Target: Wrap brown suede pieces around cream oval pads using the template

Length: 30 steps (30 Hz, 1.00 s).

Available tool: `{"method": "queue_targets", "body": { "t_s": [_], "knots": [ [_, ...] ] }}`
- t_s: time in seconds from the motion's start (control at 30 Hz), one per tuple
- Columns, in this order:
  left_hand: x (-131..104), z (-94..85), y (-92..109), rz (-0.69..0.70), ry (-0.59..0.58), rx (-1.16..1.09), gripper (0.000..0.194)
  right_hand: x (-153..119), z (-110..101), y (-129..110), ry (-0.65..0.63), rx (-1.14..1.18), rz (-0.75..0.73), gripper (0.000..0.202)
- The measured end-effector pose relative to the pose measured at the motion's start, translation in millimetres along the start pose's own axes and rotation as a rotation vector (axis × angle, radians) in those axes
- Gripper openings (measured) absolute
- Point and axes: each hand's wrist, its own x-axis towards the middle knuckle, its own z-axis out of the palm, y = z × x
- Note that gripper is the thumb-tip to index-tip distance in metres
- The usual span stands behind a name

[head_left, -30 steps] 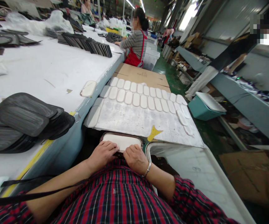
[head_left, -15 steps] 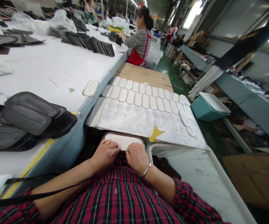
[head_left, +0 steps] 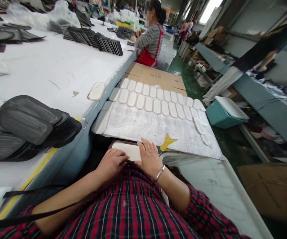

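Left grip (head_left: 111, 163) clamped on white panel (head_left: 128, 149) | right grip (head_left: 150, 159) (now spread flatter) atop its end

White panel (head_left: 128, 149): right end covered by right hand (head_left: 149, 157); lower left edge covered by left hand (head_left: 112, 164).
Lower black pads (head_left: 1, 146): cut off at left edge.
Carton (head_left: 143, 71) print: too small to read.
White bin (head_left: 215, 189): partly hidden — sleeve (head_left: 205, 210) in front.
Far background: blurred.

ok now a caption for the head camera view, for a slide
Two bare hands on a white oval piece, beside a board lined with similar pieces
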Motion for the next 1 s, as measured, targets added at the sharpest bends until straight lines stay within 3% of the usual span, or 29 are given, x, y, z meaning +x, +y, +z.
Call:
{"method": "queue_targets", "body": {
  "t_s": [0.13, 0.23, 0.37, 0.4, 0.47, 0.53, 0.57, 0.7, 0.8, 1.0],
  "knots": [
    [-2.6, -1.2, 1.0, 0.083, -0.003, 0.088, 0.02, 13.7, 14.2, 3.7, -0.165, 0.109, -0.045, 0.084],
    [-0.9, -5.6, 4.5, 0.097, -0.024, 0.107, 0.02, 25.6, 19.1, 2.6, -0.215, 0.148, -0.041, 0.084],
    [4.0, -27.8, -9.8, 0.039, -0.132, -0.126, 0.031, 35.4, 17.5, 1.1, -0.281, 0.151, -0.046, 0.091],
    [3.5, -35.3, -18.0, -0.028, -0.105, -0.231, 0.035, 36.2, 16.9, 1.3, -0.292, 0.148, -0.051, 0.092],
    [-1.9, -48.2, -36.9, -0.192, 0.056, -0.395, 0.04, 36.2, 16.6, 2.1, -0.301, 0.144, -0.055, 0.094],
    [-12.5, -52.9, -54.1, -0.252, 0.211, -0.419, 0.036, 35.8, 17.8, 2.5, -0.303, 0.142, -0.067, 0.095],
    [-18.6, -51.3, -60.6, -0.213, 0.22, -0.391, 0.034, 35.9, 18.8, 2.1, -0.299, 0.14, -0.081, 0.095],
    [-35.6, -28.6, -69.9, 0.01, 0.061, -0.207, 0.025, 40.7, 23.3, -5.4, -0.269, 0.139, -0.142, 0.094],
    [-33.7, -17.3, -68.2, 0.012, 0.072, -0.14, 0.017, 48.2, 25.3, -13.4, -0.273, 0.152, -0.15, 0.096],
    [-20.8, -21.4, -62.9, -0.065, 0.031, -0.206, 0.014, 63.0, 28.6, -17.7, -0.343, 0.177, -0.126, 0.109]
  ]
}}
